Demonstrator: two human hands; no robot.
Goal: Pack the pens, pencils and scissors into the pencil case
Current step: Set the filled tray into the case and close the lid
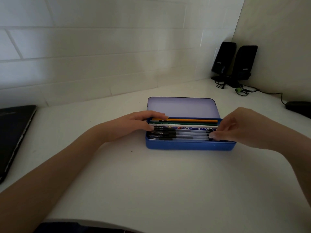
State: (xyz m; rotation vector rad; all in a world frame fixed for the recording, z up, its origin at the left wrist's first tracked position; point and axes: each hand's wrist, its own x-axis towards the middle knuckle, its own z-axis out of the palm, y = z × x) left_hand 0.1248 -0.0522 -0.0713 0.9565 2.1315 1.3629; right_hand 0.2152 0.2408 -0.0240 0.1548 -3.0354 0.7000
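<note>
The left hand [134,122] lies at the left end of the open blue rectangular pencil case [190,145], fingers straight, tips touching the orange pencil [185,120] and the black-gripped clear pens [181,134] inside. The right hand [242,126] reaches in at the right end, fingers curled, pinching the pen ends. Between the orange pencil and the pens lie a green pencil [183,124] and a white pencil [188,126]. The pale lid [180,106] stands raised behind. The case rests on the white table [151,182].
</note>
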